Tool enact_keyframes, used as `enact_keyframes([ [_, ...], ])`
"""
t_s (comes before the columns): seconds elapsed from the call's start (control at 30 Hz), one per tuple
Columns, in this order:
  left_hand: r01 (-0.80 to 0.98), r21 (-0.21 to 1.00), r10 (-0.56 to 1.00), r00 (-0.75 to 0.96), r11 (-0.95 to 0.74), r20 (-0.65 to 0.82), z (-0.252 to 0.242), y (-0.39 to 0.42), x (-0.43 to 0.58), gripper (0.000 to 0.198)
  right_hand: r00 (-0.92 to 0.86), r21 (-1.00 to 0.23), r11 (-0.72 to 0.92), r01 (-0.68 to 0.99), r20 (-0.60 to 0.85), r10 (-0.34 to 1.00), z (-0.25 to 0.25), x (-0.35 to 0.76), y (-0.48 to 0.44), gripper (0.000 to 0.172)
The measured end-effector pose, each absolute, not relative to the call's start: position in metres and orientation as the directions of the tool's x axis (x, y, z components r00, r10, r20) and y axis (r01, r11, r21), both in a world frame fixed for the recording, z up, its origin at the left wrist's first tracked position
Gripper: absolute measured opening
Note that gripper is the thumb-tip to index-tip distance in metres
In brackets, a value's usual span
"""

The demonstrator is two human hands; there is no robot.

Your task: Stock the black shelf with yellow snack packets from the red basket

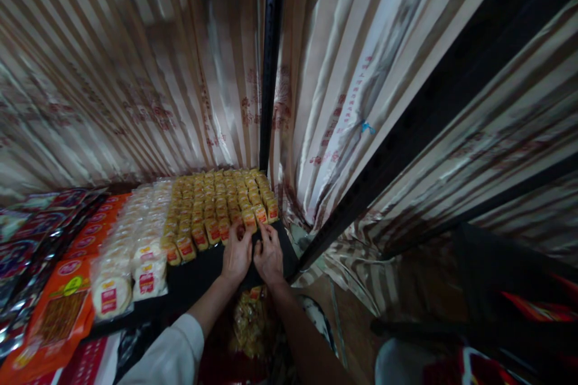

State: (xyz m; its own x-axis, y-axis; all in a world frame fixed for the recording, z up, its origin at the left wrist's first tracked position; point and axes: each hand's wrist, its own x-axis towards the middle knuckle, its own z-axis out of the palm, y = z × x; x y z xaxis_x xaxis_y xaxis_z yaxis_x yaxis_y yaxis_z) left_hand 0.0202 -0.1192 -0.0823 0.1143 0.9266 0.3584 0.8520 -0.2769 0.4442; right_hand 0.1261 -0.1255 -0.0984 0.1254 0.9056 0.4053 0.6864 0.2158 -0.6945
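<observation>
Small yellow wrapped snack packets [212, 198] with red labels stand in tight rows on a dark shelf [194, 283]. At the front edge of these rows, my left hand [238, 251] has its thumb and fingers bent round the lower part of a front packet [248, 217]. Close beside it, my right hand [270, 255] presses its fingertips to the same front row, its other fingers curled in. The fingers partly cover the packets they touch. Below my wrists lies an open bunch of similar yellow packets [250, 322], dim and partly hidden by my right forearm.
Left of the yellow rows are clear-wrapped round white cakes [111, 295], orange snack bags [63, 307] and dark shiny bags [27, 258]. A black upright post [271, 60] stands behind, with striped curtain sheeting around. A thick dark beam [383, 156] slants at the right.
</observation>
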Motion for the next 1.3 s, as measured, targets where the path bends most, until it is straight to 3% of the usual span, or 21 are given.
enact_keyframes([
  [0.17, 0.815, 0.458, 0.891, 0.148, -0.356, 0.429, -0.107, -0.125, 0.020, 0.039, 0.127, -0.698, 0.207, 0.685, 0.394, 0.910, -0.101, 0.126, -0.124, 0.061],
  [0.47, 0.863, 0.316, 0.878, 0.252, -0.395, 0.408, -0.107, -0.122, 0.020, 0.041, 0.114, -0.694, 0.183, 0.696, 0.358, 0.927, -0.098, 0.126, -0.124, 0.063],
  [0.63, 0.853, 0.272, 0.831, 0.283, -0.446, 0.478, -0.111, -0.120, 0.020, 0.040, 0.122, -0.690, 0.165, 0.705, 0.348, 0.929, -0.097, 0.125, -0.124, 0.065],
  [0.97, 0.840, 0.260, 0.795, 0.284, -0.475, 0.536, -0.117, -0.119, 0.020, 0.041, 0.067, -0.615, 0.138, 0.776, 0.299, 0.952, -0.092, 0.122, -0.123, 0.068],
  [1.3, 0.844, 0.252, 0.791, 0.283, -0.474, 0.542, -0.122, -0.119, 0.020, 0.037, 0.099, -0.653, 0.136, 0.745, 0.310, 0.946, -0.094, 0.122, -0.122, 0.066],
])
